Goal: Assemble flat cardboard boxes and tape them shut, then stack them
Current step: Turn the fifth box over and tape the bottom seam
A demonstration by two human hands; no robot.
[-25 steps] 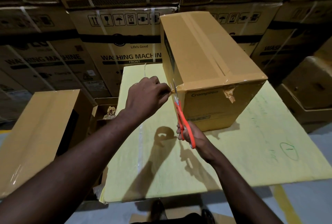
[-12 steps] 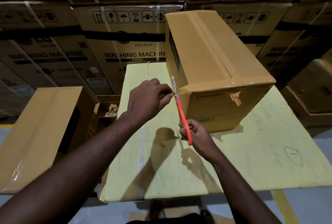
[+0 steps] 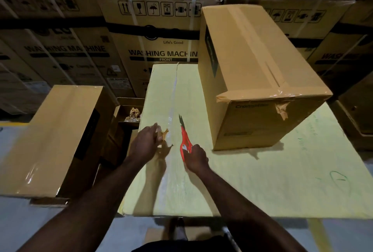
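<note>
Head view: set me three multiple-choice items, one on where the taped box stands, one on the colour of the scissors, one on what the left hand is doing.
1. The taped box stands:
A. on the floor
B. on the yellow-green sheet
C. in the person's arms

2. The scissors have handles that are:
A. blue
B. black
C. orange-red

3. The left hand:
A. pinches a scrap of brown tape
B. lies flat and empty
C. grips the scissors

Key: 1 B, its base rests on the sheet, towards the far right; 2 C, the handles gripped by the right hand are orange-red; 3 A, the crumpled scrap sticks out from its fingertips.
</note>
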